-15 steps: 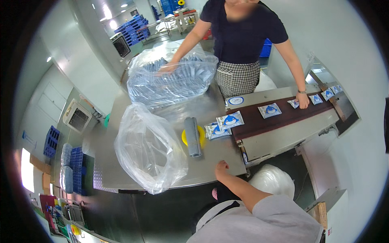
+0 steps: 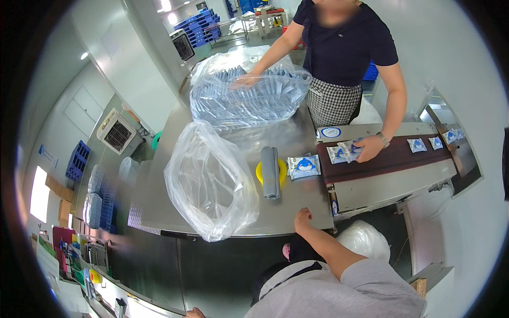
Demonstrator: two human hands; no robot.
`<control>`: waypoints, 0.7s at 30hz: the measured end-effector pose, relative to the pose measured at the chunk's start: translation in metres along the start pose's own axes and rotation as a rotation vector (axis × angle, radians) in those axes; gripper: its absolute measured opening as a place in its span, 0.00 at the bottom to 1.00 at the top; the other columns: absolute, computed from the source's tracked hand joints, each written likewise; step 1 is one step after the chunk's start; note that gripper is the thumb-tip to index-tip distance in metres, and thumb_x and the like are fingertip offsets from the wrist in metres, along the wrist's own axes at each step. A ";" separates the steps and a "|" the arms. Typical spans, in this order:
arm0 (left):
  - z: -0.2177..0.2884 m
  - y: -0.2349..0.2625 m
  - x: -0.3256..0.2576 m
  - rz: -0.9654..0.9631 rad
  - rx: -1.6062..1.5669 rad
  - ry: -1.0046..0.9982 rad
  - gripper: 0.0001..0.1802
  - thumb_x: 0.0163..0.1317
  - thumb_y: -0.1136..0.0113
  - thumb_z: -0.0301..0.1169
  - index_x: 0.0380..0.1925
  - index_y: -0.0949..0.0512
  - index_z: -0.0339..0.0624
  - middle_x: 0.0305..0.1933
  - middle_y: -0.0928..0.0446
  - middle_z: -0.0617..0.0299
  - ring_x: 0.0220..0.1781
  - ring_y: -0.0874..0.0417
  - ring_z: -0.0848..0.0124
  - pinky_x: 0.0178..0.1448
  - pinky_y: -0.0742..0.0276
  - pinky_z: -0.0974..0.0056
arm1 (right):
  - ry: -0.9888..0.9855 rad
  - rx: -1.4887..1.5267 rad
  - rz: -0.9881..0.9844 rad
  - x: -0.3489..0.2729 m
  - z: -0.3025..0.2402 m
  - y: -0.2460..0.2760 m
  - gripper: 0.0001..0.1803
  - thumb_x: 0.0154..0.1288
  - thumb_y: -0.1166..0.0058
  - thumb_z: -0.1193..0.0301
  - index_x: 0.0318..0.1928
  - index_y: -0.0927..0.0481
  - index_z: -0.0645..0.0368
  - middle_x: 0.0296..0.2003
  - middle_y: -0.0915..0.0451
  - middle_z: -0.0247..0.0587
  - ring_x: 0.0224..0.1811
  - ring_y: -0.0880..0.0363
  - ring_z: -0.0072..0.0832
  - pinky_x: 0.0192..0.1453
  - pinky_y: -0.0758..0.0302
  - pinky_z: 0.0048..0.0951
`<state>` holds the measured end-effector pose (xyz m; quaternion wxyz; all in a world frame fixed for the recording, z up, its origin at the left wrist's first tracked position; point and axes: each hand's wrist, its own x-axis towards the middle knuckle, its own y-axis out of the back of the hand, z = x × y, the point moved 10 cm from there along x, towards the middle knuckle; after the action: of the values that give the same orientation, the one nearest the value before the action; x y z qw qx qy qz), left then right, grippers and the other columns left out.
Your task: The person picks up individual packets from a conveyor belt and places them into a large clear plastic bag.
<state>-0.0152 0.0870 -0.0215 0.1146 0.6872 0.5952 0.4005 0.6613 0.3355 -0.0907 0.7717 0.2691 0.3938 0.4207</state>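
My right hand (image 2: 303,218) rests at the near right corner of the steel table (image 2: 286,222), fingers curled in with nothing visible in them. Only a bit of my left hand (image 2: 194,313) shows at the lower edge; its fingers are mostly cut off. Beyond my right hand, a few white-and-blue sachets (image 2: 304,166) lie overlapped at the table's edge. To their left a grey plastic roll (image 2: 270,172) lies over a yellow ring (image 2: 260,170). An opened clear plastic bag (image 2: 183,185) lies slack farther left.
Across the table, a co-worker's one hand (image 2: 246,80) is at a large clear bag (image 2: 212,108) packed with sachets. Their other hand (image 2: 370,148) holds sachets over the brown conveyor belt (image 2: 392,161), which carries more. A white plastic bundle (image 2: 363,241) sits below the conveyor.
The view has shifted, and my left hand's edge now shows at the bottom. The co-worker's hand on the belt has come nearer, gathering sachets. My right hand stays at the table corner.
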 end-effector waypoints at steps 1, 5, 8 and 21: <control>-0.031 0.012 -0.003 -0.075 0.025 0.191 0.18 0.57 0.44 0.47 0.22 0.21 0.45 0.21 0.26 0.54 0.23 0.25 0.57 0.39 0.24 0.48 | 0.027 0.029 0.024 -0.004 -0.009 0.010 0.13 0.50 0.49 0.73 0.37 0.21 0.64 0.35 0.27 0.50 0.36 0.30 0.38 0.28 0.29 0.36; -0.062 -0.016 -0.006 -0.414 -0.089 0.470 0.24 0.57 0.49 0.52 0.36 0.21 0.42 0.38 0.22 0.54 0.46 0.24 0.50 0.54 0.33 0.43 | -0.019 0.102 -0.009 0.004 -0.010 0.014 0.10 0.51 0.50 0.74 0.35 0.22 0.65 0.36 0.28 0.49 0.34 0.29 0.37 0.27 0.30 0.36; -0.077 0.035 0.007 -0.712 -0.224 0.835 0.21 0.47 0.46 0.39 0.35 0.19 0.32 0.51 0.33 0.40 0.55 0.32 0.52 0.58 0.36 0.55 | 0.097 0.002 -0.002 -0.008 -0.023 0.017 0.10 0.51 0.50 0.75 0.34 0.22 0.65 0.35 0.27 0.49 0.33 0.29 0.36 0.26 0.30 0.35; -0.069 0.046 0.021 -0.663 -0.291 0.874 0.21 0.44 0.45 0.35 0.32 0.20 0.26 0.51 0.36 0.38 0.53 0.33 0.49 0.57 0.36 0.55 | 0.090 -0.025 -0.104 0.018 -0.029 -0.019 0.18 0.51 0.47 0.71 0.43 0.22 0.65 0.38 0.26 0.50 0.39 0.30 0.39 0.27 0.28 0.35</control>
<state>-0.0293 0.0717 0.0612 0.0708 0.2109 0.7099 0.6682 0.6514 0.3438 -0.1282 0.7772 0.2194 0.4362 0.3969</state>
